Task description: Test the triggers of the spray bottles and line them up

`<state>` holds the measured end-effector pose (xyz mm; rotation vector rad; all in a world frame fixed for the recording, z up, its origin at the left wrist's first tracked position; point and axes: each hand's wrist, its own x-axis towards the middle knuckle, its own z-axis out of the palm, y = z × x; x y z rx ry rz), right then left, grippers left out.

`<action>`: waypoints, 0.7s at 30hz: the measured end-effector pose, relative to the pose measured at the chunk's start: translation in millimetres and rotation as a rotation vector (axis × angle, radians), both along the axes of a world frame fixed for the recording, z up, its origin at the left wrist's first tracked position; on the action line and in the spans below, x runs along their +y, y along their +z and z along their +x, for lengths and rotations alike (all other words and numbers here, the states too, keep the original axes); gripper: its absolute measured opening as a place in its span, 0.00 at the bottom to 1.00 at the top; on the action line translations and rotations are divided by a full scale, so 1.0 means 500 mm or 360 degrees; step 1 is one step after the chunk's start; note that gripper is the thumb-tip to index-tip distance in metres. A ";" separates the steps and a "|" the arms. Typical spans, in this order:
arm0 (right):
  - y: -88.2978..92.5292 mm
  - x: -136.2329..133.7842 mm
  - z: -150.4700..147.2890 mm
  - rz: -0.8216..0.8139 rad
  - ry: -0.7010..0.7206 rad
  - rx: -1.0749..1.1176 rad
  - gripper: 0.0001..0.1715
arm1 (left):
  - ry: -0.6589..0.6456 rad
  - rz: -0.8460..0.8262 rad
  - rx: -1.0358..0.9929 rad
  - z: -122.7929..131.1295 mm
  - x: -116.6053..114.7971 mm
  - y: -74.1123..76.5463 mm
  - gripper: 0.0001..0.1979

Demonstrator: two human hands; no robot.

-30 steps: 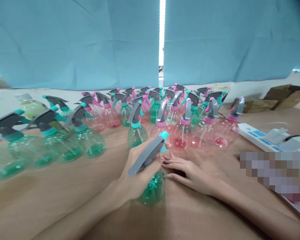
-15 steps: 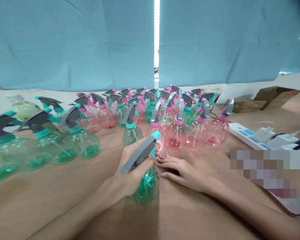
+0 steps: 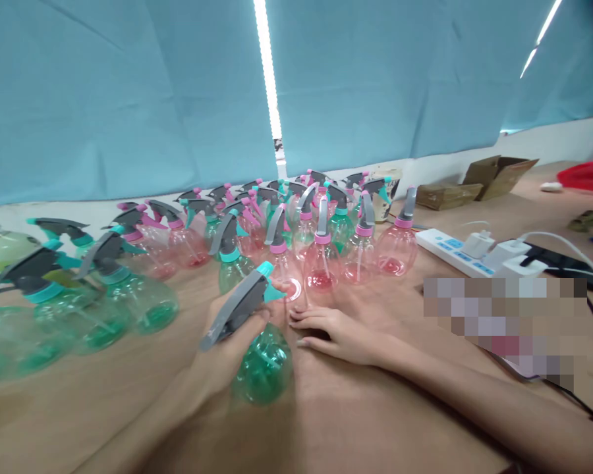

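Note:
My left hand (image 3: pixel 232 336) is closed around the neck of a green spray bottle (image 3: pixel 264 368), below its grey-and-turquoise trigger head. The bottle is held nearly upright; I cannot tell whether its base touches the table. Just to its right lies my right hand (image 3: pixel 333 334), low over the tabletop with fingers stretched out and nothing in them. Beyond my fingers stand a clear pink spray bottle (image 3: pixel 321 263) and another green spray bottle (image 3: pixel 234 266). More green spray bottles (image 3: pixel 153 309) are lined up on the left.
Several pink and green spray bottles crowd the back of the brown table (image 3: pixel 346 421). On the right are a white power strip (image 3: pixel 449 253) with plugged-in chargers, a blurred-out patch, cardboard boxes (image 3: pixel 499 181) and a red item (image 3: pixel 586 176). A blue curtain (image 3: pixel 128 99) hangs behind.
The view has turned right, so everything shifts left and more of the table's right side shows. My left hand keeps its hold on the green spray bottle; my right hand stays outstretched beside it.

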<state>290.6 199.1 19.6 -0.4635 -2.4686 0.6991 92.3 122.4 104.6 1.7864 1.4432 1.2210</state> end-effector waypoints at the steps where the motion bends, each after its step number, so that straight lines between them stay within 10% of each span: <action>1: 0.000 0.001 0.000 0.0003 -0.0004 0.0002 0.19 | 0.0077 -0.0018 0.0026 0.001 -0.001 0.001 0.06; 9: -0.002 0.004 0.000 0.0031 0.0032 0.0024 0.18 | 0.0239 0.0037 0.0185 0.023 0.000 0.026 0.22; 21: -0.002 -0.008 -0.006 0.0045 0.0017 -0.0062 0.18 | 0.0048 0.0055 0.0454 -0.042 -0.060 -0.029 0.30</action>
